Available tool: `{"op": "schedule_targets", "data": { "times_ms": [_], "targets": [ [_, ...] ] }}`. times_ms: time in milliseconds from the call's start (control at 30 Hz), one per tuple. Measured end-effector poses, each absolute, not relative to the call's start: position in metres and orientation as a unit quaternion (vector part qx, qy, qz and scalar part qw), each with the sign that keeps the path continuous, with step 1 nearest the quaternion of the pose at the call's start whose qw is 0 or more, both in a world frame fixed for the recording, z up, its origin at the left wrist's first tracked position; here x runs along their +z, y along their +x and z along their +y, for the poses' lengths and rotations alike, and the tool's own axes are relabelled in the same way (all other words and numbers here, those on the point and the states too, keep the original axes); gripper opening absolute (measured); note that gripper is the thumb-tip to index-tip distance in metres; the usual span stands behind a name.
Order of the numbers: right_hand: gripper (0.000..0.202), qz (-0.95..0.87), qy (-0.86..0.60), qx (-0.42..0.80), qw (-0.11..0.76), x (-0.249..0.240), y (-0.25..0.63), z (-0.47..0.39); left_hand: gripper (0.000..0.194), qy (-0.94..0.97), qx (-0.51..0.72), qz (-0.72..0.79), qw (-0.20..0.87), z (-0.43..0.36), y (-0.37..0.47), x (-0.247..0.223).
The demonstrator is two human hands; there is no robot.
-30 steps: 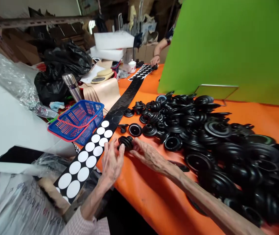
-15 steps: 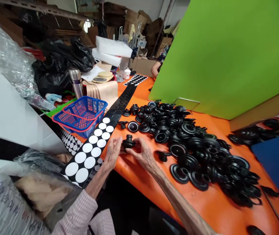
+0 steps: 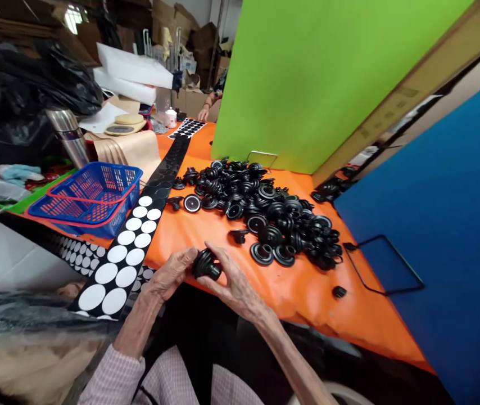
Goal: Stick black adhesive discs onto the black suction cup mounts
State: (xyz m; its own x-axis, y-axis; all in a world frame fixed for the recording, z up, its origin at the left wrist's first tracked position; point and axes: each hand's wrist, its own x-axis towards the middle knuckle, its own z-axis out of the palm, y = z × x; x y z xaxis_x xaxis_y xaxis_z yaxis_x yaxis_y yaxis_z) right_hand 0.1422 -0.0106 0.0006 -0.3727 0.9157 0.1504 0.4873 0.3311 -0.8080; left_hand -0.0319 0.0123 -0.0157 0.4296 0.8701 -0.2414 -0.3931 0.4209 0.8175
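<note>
A black, stepped round plastic part with a short neck is held between my two hands, just over the table's front edge. Its neck points to the lower right. The fingers of my left hand close on its left side. My right hand grips it from the right, thumb below and fingers above. Beyond my hands lies a heap of similar black parts, several standing on their discs. Left of my hands runs a long black strip with white round stickers.
A blue basket with red handles stands left of the strip, near a steel thermos. A green panel and a blue panel with a wire handle border the orange table. Another person's hand rests at the far end.
My hands have brought the black part back toward the table edge and tipped it from upright onto its side. The view has turned right, showing more of the blue panel.
</note>
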Motion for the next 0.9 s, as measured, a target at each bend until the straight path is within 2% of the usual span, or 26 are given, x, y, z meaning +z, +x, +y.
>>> {"op": "schedule_targets", "data": {
  "times_ms": [233,367,633,800,900],
  "targets": [
    [0.072,-0.794,-0.46,0.285,0.275,0.01,0.138,-0.033,0.042,0.371,0.336,0.35,0.791,0.004,-0.043,-0.014],
    [0.072,-0.778,-0.478,0.283,0.294,0.012,0.132,-0.039,0.037,0.366,0.33,0.366,0.79,0.001,-0.042,-0.009],
    [0.06,-0.741,-0.49,0.325,0.324,-0.009,0.155,-0.041,0.032,0.37,0.33,0.385,0.778,-0.012,-0.016,-0.015],
    [0.032,-0.633,-0.591,0.336,0.371,-0.017,0.182,-0.033,0.039,0.343,0.344,0.387,0.784,-0.013,-0.017,0.003],
    [0.036,-0.625,-0.598,0.326,0.381,-0.021,0.187,-0.02,0.031,0.376,0.384,0.399,0.743,0.002,-0.012,0.013]
  ]
}}
